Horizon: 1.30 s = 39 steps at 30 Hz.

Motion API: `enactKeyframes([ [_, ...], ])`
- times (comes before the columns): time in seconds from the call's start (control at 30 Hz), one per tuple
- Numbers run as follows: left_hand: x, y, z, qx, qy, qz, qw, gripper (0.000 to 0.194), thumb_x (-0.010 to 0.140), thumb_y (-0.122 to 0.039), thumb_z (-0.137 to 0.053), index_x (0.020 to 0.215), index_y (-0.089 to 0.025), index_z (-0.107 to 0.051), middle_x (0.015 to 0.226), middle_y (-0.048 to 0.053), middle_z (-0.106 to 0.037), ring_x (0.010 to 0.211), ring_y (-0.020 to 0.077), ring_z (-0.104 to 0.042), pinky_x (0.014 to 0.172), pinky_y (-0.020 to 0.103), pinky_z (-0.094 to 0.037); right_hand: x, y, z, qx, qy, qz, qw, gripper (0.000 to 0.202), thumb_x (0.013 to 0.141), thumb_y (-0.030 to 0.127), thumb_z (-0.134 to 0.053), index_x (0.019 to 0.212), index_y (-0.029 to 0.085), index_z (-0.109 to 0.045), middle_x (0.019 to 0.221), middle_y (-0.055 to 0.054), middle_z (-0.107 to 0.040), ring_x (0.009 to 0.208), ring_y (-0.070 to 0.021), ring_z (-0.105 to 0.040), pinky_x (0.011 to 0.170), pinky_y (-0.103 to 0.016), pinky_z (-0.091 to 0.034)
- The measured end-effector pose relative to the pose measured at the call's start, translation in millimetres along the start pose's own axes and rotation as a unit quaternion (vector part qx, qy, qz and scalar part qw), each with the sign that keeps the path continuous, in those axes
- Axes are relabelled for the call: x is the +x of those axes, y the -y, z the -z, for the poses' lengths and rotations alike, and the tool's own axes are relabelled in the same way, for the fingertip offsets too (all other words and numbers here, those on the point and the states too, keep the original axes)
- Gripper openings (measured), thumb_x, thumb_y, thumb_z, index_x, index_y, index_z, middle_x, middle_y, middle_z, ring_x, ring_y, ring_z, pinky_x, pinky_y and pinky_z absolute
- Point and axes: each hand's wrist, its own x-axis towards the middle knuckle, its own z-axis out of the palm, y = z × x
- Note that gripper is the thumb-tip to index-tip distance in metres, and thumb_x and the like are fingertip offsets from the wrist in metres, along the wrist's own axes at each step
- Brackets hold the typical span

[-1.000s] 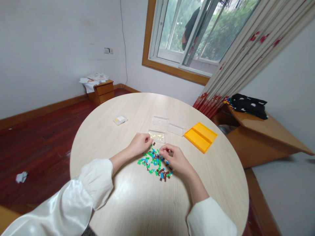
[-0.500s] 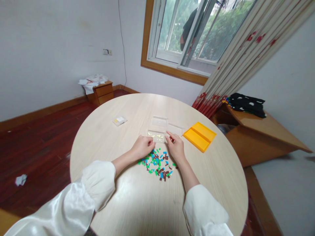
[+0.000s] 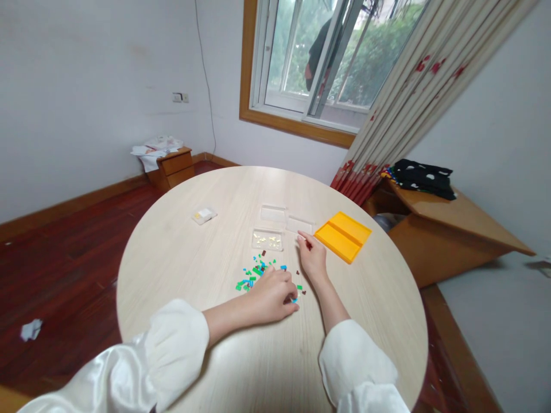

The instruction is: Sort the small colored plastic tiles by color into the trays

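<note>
Left hand (image 3: 275,295)'s curled over the bricks (image 3: 253,278) (grip hidden, can't tell), knuckles forward-right; right hand (image 3: 312,255)'s fingertips look together, pointing forward-left; round wooden table (image 3: 215,252), window (image 3: 318,69) beyond.

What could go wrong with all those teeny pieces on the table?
The left hand is right over the pile of pieces, so it might push some out across the table. The clear box with yellow bits looks open, so a bump could spill them into the other colours. A little brown piece lies close to the right arm, so a sleeve or arm might sweep it away.
</note>
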Motion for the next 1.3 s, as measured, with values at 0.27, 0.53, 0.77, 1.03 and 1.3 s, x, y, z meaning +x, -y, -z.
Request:
enactKeyframes([
  [0.27,1.2,-5.0,-8.3,0.059,0.006,-0.011,0.998,0.012,0.079,-0.024,-0.060,0.077,-0.014,-0.067,0.083,0.007,-0.064,0.087,0.0217,-0.056,0.080,0.035,-0.033,-2.0,3.2,-0.5,0.004,0.012,-0.002,1.000,0.044,0.081,0.041,-0.046,0.100,0.009,-0.069,0.067,-0.005,-0.062,0.059,-0.0151,-0.049,0.060,-0.029,-0.043],
  [0.53,0.2,-3.5,-11.8,0.108,-0.011,-0.054,0.993,0.021,0.085,-0.023,-0.054,0.071,-0.014,-0.066,0.076,0.007,-0.063,0.080,0.0193,-0.056,0.078,0.034,-0.032,-6.5,10.4,1.1,0.017,0.031,-0.012,0.999,0.040,0.080,0.040,-0.046,0.095,0.013,-0.070,0.069,-0.005,-0.065,0.058,-0.0150,-0.050,0.059,-0.028,-0.042],
  [0.77,-1.3,1.5,-6.8,0.079,-0.039,-0.040,0.995,0.024,0.090,-0.022,-0.046,0.077,-0.014,-0.064,0.081,0.006,-0.064,0.081,0.0182,-0.055,0.076,0.033,-0.032,-17.1,32.4,39.4,0.067,0.226,-0.038,0.971,0.030,0.075,0.038,-0.055,0.081,0.013,-0.070,0.063,-0.002,-0.060,0.056,-0.0130,-0.048,0.054,-0.026,-0.038],
  [1.03,11.9,40.5,20.4,-0.068,-0.229,0.113,0.964,0.019,0.090,-0.021,-0.043,0.079,-0.016,-0.058,0.072,0.002,-0.063,0.071,0.0162,-0.056,0.077,0.030,-0.036,-25.7,46.6,74.3,0.040,0.490,-0.051,0.869,0.014,0.063,0.024,-0.068,0.072,0.015,-0.072,0.058,0.005,-0.040,0.056,-0.0093,-0.036,0.053,-0.023,-0.028],
  [1.3,20.9,93.9,34.9,-0.086,-0.318,0.174,0.928,0.017,0.085,-0.018,-0.046,0.077,-0.016,-0.061,0.073,0.002,-0.066,0.068,0.0157,-0.057,0.067,0.026,-0.039,-24.7,43.7,70.0,-0.058,0.522,-0.061,0.849,0.014,0.060,0.018,-0.065,0.072,0.015,-0.073,0.056,0.006,-0.032,0.053,-0.0081,-0.032,0.050,-0.022,-0.024],
])
